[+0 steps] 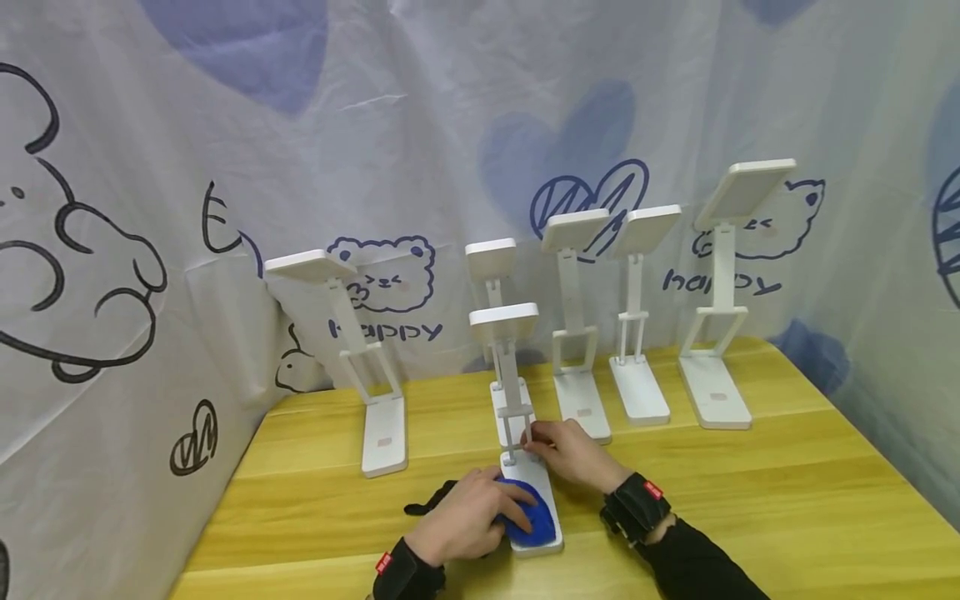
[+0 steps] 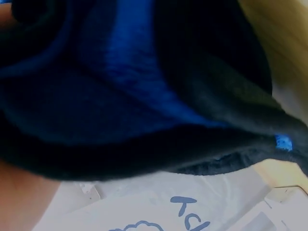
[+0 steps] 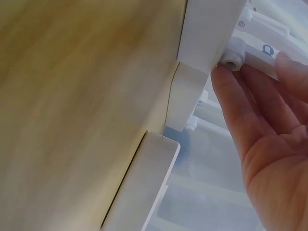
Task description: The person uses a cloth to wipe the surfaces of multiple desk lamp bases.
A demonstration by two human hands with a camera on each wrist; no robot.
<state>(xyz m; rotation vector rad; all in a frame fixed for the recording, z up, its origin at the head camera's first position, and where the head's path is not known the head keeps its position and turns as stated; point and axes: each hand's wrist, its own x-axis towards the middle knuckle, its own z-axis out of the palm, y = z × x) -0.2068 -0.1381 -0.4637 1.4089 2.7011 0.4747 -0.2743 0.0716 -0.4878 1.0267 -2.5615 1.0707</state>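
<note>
A white folding phone stand (image 1: 528, 472) stands upright nearest the person, its top plate tilted and its base flat on the table. My left hand (image 1: 471, 512) holds a blue cloth (image 1: 542, 523) down on the front of that base, fingers bent over it. Up close in the left wrist view the cloth (image 2: 134, 62) has thick black edging that hides most of the scene. My right hand (image 1: 576, 455) pinches the stand's lower leg by the hinge. In the right wrist view, its fingertips and thumb lie either side of the leg near the hinge (image 3: 234, 55).
Several similar white stands line the back of the wooden table (image 1: 315, 500): one at left (image 1: 385, 442), one right behind the held stand, others toward the right (image 1: 714, 392). A black strap (image 1: 429, 502) lies beside my left hand. A printed curtain (image 1: 420, 167) hangs behind.
</note>
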